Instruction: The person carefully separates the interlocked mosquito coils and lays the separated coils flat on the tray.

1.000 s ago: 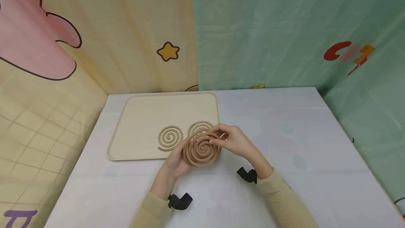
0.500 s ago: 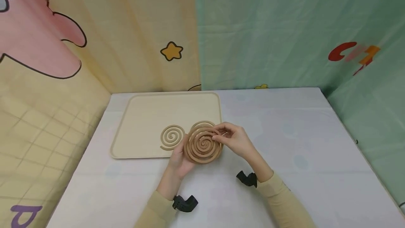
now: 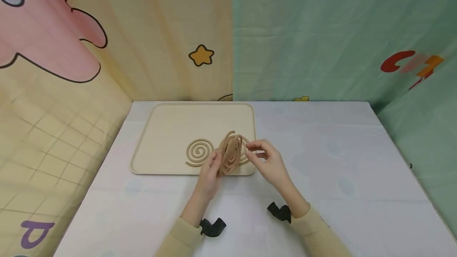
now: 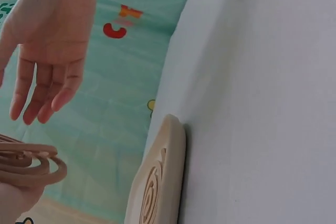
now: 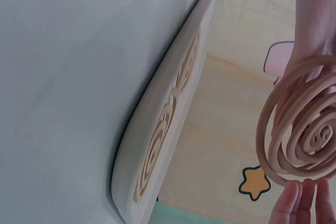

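My left hand (image 3: 208, 175) grips a mosquito coil bundle (image 3: 230, 156), brown nested spirals tilted nearly edge-on in the head view. The right wrist view shows the spirals' broad face, with the left hand behind it. My right hand (image 3: 269, 162) is just to the right, fingers loosely extended; in the left wrist view its fingers (image 4: 39, 98) hang apart from the coils. A single coil (image 3: 199, 152) lies flat on the cream tray (image 3: 178, 124). A second coil (image 3: 244, 152) lies right of it, partly hidden behind the held bundle.
The tray sits at the back left of the white-covered table (image 3: 321, 150). A black wrist mount (image 3: 213, 228) is on the left wrist, another black mount (image 3: 279, 211) on the right. Printed curtains (image 3: 303, 35) close off the back and sides.
The left hand has turned the bundle from face-up to nearly edge-on and raised it slightly. The right hand, which pinched its edge, has let go. The head view has shifted a little left.
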A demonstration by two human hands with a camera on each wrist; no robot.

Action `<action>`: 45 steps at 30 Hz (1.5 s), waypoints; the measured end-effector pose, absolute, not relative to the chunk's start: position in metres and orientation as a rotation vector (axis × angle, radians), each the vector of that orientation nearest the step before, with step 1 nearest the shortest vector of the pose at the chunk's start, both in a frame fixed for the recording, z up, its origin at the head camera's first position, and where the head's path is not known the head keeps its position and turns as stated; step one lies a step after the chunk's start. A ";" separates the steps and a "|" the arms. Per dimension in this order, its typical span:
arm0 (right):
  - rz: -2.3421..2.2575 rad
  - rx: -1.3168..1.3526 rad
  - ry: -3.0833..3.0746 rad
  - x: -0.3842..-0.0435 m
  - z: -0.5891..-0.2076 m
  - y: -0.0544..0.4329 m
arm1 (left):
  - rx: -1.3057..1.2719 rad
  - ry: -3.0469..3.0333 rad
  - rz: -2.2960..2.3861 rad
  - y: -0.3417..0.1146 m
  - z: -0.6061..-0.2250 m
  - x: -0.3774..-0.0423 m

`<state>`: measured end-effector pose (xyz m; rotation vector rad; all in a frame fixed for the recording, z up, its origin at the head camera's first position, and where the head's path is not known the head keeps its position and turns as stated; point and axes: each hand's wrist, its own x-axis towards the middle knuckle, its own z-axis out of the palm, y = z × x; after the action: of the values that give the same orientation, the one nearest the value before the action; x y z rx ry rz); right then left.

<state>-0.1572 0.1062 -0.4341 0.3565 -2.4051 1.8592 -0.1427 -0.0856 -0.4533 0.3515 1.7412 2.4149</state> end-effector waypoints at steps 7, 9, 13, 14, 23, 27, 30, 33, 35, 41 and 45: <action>2.453 0.479 -2.345 -0.156 -0.439 0.100 | 0.600 2.201 2.317 -0.078 -0.458 -0.139; 2.604 0.473 -2.278 -0.157 -0.440 0.100 | 0.672 2.252 2.275 -0.077 -0.459 -0.137; 2.850 0.423 -2.162 -0.160 -0.440 0.100 | 0.766 2.372 2.170 -0.074 -0.462 -0.137; 2.899 0.400 -2.139 -0.161 -0.440 0.100 | 0.784 2.409 2.137 -0.074 -0.463 -0.137; 3.094 0.318 -2.025 -0.166 -0.442 0.098 | 0.757 2.350 2.145 -0.071 -0.469 -0.137; 3.115 0.225 -1.986 -0.166 -0.441 0.096 | 0.585 2.268 2.212 -0.070 -0.470 -0.136; 3.051 0.158 -2.030 -0.166 -0.441 0.094 | 0.481 2.229 2.225 -0.072 -0.473 -0.136; 2.901 0.114 -2.142 -0.165 -0.441 0.092 | 0.406 2.181 2.241 -0.072 -0.473 -0.137; 2.780 0.095 -2.230 -0.164 -0.440 0.091 | 0.362 2.186 2.237 -0.072 -0.472 -0.138; 2.543 0.100 -2.420 -0.161 -0.440 0.089 | 0.252 2.240 2.182 -0.077 -0.466 -0.144; 2.446 0.133 -2.474 -0.161 -0.440 0.091 | 0.216 2.181 2.153 -0.085 -0.465 -0.148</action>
<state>-0.1605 0.0906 -0.4399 0.1332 -2.4742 2.4456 -0.1477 -0.0855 -0.4647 0.2162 2.1813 2.1526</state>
